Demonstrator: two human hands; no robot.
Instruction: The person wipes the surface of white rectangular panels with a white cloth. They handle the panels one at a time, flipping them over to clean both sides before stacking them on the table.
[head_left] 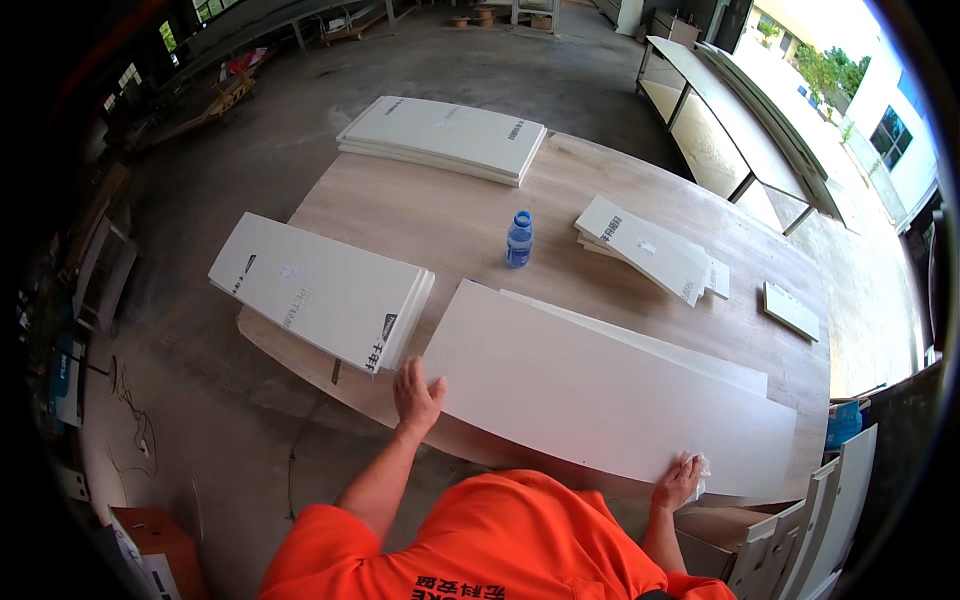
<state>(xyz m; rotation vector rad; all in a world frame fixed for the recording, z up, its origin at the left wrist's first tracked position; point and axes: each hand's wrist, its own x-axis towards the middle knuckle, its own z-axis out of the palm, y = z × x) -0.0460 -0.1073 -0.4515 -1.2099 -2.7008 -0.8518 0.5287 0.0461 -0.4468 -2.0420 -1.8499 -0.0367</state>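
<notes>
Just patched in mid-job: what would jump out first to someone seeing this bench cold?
The long white panel lying across the near edge of the wooden table dominates. The left hand rests at its left end, while the right hand presses a white cloth on its near right edge. Next come the stacks of white boards left, far and right, with a small blue bottle upright mid-table.

A brown cardboard box [150, 545] with a white label stands lower left.
</notes>
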